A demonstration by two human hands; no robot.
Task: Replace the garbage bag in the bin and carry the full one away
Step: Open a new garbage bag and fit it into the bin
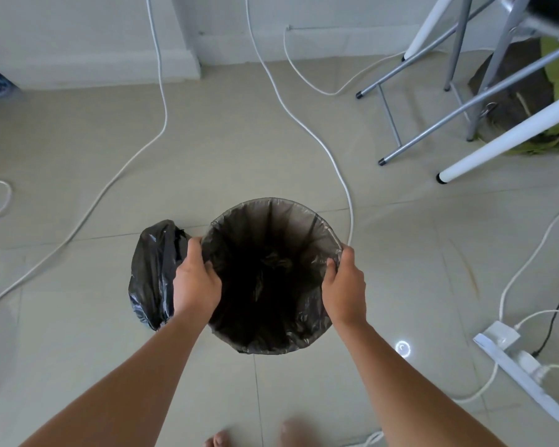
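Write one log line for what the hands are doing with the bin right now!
step: fitting new bag | left hand: on bin rim | right hand: on rim | full bag: on floor, left of bin

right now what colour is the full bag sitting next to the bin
Black and glossy; the full bag shows best in the head view, left of the bin.

1. We are reaching both bare arms forward and down.
2. Our left hand (197, 282) is gripping the bin rim (271, 201), thumb outside, fingers curled inside.
3. Our right hand (345, 285) is gripping the opposite side likewise.
4. Our bare toes (220, 438) are showing below.
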